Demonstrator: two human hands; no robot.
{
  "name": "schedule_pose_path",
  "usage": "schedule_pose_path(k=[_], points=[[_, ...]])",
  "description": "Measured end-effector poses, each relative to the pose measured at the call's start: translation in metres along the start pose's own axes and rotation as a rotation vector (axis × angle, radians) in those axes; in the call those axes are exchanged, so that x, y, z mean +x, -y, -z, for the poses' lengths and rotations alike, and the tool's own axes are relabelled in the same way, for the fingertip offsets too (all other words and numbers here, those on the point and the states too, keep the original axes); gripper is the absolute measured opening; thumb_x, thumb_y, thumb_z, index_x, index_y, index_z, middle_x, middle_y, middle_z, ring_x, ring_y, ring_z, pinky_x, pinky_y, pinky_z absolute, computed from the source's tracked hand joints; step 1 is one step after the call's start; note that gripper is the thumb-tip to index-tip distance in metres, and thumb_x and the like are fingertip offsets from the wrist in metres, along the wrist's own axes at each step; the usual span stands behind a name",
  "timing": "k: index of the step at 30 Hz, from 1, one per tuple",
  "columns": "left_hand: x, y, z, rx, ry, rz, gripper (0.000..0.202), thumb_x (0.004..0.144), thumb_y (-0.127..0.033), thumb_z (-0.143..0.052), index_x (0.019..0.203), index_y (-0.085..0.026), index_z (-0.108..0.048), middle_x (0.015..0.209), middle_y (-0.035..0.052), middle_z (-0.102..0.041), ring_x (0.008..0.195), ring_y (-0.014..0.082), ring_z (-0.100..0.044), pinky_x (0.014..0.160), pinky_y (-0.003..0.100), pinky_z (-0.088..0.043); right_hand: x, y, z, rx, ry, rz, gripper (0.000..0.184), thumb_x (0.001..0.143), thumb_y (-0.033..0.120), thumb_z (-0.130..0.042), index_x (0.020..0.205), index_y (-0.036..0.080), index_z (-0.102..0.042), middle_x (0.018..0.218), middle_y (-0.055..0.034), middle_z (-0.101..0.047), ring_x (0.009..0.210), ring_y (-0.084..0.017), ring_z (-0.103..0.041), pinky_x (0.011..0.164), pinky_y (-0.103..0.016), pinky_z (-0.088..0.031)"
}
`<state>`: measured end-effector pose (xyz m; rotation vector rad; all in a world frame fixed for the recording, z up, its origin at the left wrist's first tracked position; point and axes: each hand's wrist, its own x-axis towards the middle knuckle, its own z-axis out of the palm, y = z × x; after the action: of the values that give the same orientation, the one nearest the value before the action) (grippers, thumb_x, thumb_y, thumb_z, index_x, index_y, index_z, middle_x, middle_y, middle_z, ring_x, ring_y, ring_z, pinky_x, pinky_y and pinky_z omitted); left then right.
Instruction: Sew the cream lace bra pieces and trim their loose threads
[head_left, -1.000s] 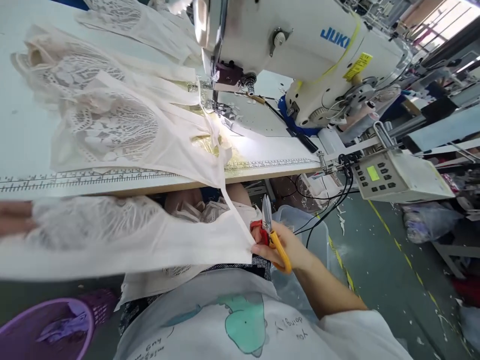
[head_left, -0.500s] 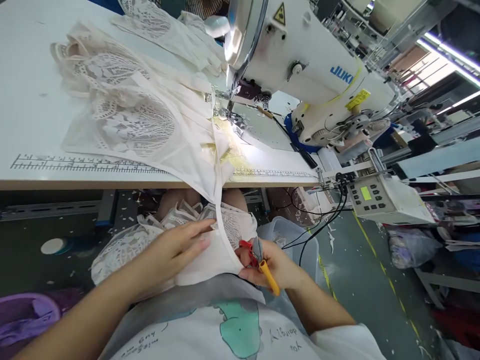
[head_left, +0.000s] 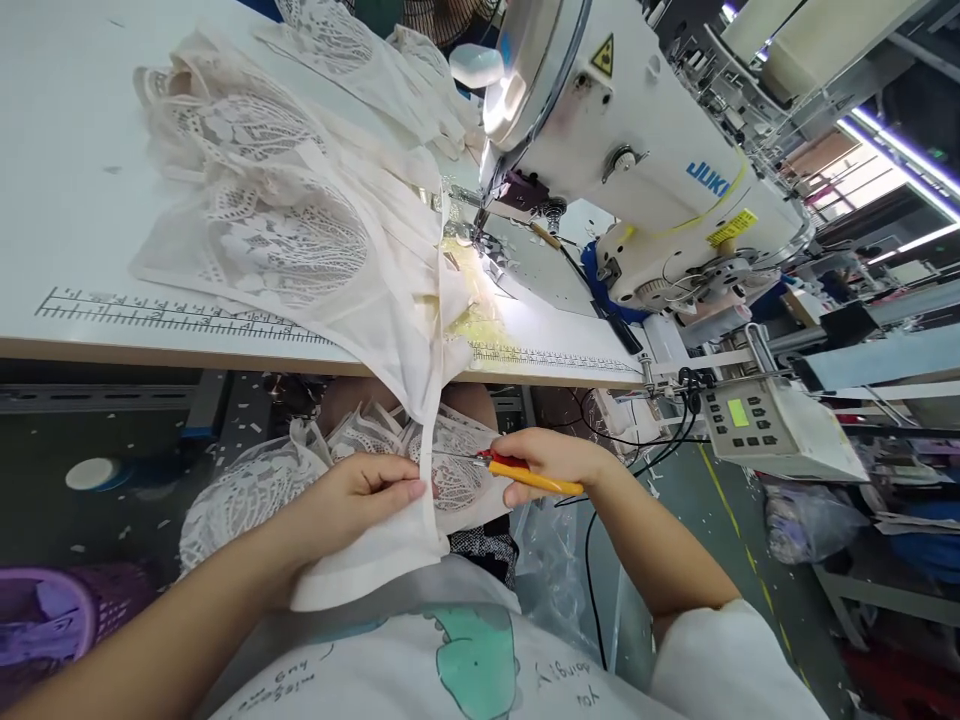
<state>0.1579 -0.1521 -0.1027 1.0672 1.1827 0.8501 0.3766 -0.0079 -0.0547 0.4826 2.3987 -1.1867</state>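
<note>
In front of my lap, my left hand point(head_left: 367, 505) pinches the edge of a cream lace garment point(head_left: 337, 570) beside its narrow white strap point(head_left: 427, 460). My right hand point(head_left: 551, 462) grips small scissors point(head_left: 536, 478) with red and orange handles. Their thin blades point left and touch or nearly touch the strap; whether they are apart I cannot make out. The strap runs up over the table edge to more cream lace pieces point(head_left: 292, 235) lying by the sewing machine's needle area. Lace cups point(head_left: 240, 500) rest on my lap behind my left hand.
A white sewing machine point(head_left: 637, 130) stands over the table point(head_left: 67, 220), whose front edge carries a printed ruler point(head_left: 187, 318). To the right hang a control box point(head_left: 772, 420) and black cables point(head_left: 675, 420). A purple basket point(head_left: 90, 610) sits low at left, a clear plastic bin point(head_left: 555, 560) below right.
My right hand has turned the scissors so the blades point left at the strap. My left hand has gone from lying flat on the fabric to pinching its edge.
</note>
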Motion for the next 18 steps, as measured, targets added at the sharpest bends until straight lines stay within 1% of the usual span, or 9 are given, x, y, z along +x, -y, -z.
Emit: schedule_pose_path(k=[3, 6, 9, 11, 13, 14, 16, 18], points=[[0.0, -0.004, 0.0, -0.032, 0.035, 0.016, 0.032, 0.072, -0.047, -0.057, 0.062, -0.019, -0.068, 0.057, -0.0007, -0.059, 0.051, 0.0113, -0.046, 0.046, 0.02, -0.039, 0.013, 0.012, 0.007, -0.077, 0.033, 0.0, 0.056, 0.071, 0.074, -0.055, 0.068, 0.021, -0.037, 0.064, 0.0054, -0.036, 0.056, -0.009, -0.031, 0.05, -0.022, -0.027], [0.0, -0.007, 0.001, -0.066, 0.072, 0.029, 0.031, 0.071, -0.045, -0.058, 0.056, -0.019, -0.065, 0.053, -0.0024, -0.054, 0.049, 0.0094, -0.041, 0.044, 0.019, -0.036, 0.02, 0.019, 0.012, -0.113, 0.052, -0.006, 0.055, 0.07, 0.071, -0.06, 0.066, 0.021, -0.037, 0.062, 0.0058, -0.035, 0.055, -0.009, -0.03, 0.049, -0.022, -0.026], [0.001, -0.005, 0.003, -0.059, 0.088, 0.037, 0.031, 0.072, -0.045, -0.058, 0.056, -0.018, -0.063, 0.051, -0.003, -0.051, 0.049, 0.0088, -0.04, 0.044, 0.018, -0.035, 0.021, 0.017, 0.014, -0.069, 0.046, -0.015, 0.056, 0.068, 0.071, -0.063, 0.063, 0.021, -0.037, 0.059, 0.0064, -0.033, 0.054, -0.009, -0.03, 0.048, -0.021, -0.024], [0.001, -0.004, 0.005, -0.02, 0.092, 0.027, 0.031, 0.073, -0.044, -0.056, 0.058, -0.018, -0.064, 0.052, -0.0027, -0.052, 0.05, 0.0091, -0.042, 0.046, 0.018, -0.036, 0.02, 0.013, 0.012, -0.009, 0.015, -0.03, 0.057, 0.066, 0.071, -0.064, 0.061, 0.02, -0.038, 0.058, 0.0068, -0.031, 0.054, -0.008, -0.029, 0.048, -0.021, -0.023], [0.001, -0.004, 0.006, 0.043, 0.085, -0.006, 0.032, 0.074, -0.044, -0.054, 0.059, -0.017, -0.064, 0.053, -0.0024, -0.053, 0.05, 0.0094, -0.043, 0.046, 0.018, -0.036, 0.018, 0.008, 0.007, 0.075, -0.04, -0.048, 0.058, 0.064, 0.072, -0.065, 0.06, 0.02, -0.038, 0.057, 0.007, -0.031, 0.054, -0.008, -0.029, 0.049, -0.021, -0.024], [0.001, -0.006, 0.005, 0.078, 0.072, -0.031, 0.033, 0.075, -0.043, -0.053, 0.058, -0.018, -0.064, 0.053, -0.0023, -0.054, 0.05, 0.0096, -0.044, 0.046, 0.019, -0.037, 0.018, 0.006, 0.002, 0.132, -0.088, -0.053, 0.059, 0.063, 0.072, -0.065, 0.06, 0.02, -0.039, 0.057, 0.0069, -0.032, 0.055, -0.008, -0.029, 0.049, -0.021, -0.024], [0.0, -0.01, 0.002, 0.146, 0.028, -0.085, 0.032, 0.077, -0.041, -0.051, 0.059, -0.018, -0.063, 0.055, -0.0016, -0.058, 0.051, 0.0111, -0.05, 0.048, 0.019, -0.041, 0.019, 0.004, -0.01, 0.281, -0.23, -0.05, 0.057, 0.063, 0.072, -0.065, 0.064, 0.019, -0.042, 0.06, 0.0057, -0.038, 0.057, -0.009, -0.034, 0.051, -0.022, -0.028], [0.0, -0.015, -0.003, 0.213, -0.038, -0.148, 0.028, 0.079, -0.039, -0.049, 0.067, -0.019, -0.064, 0.063, -0.0003, -0.065, 0.059, 0.014, -0.059, 0.054, 0.02, -0.046, 0.022, 0.005, -0.026, 0.487, -0.357, -0.006, 0.055, 0.065, 0.07, -0.065, 0.069, 0.019, -0.045, 0.067, 0.003, -0.046, 0.061, -0.01, -0.041, 0.054, -0.022, -0.035]])
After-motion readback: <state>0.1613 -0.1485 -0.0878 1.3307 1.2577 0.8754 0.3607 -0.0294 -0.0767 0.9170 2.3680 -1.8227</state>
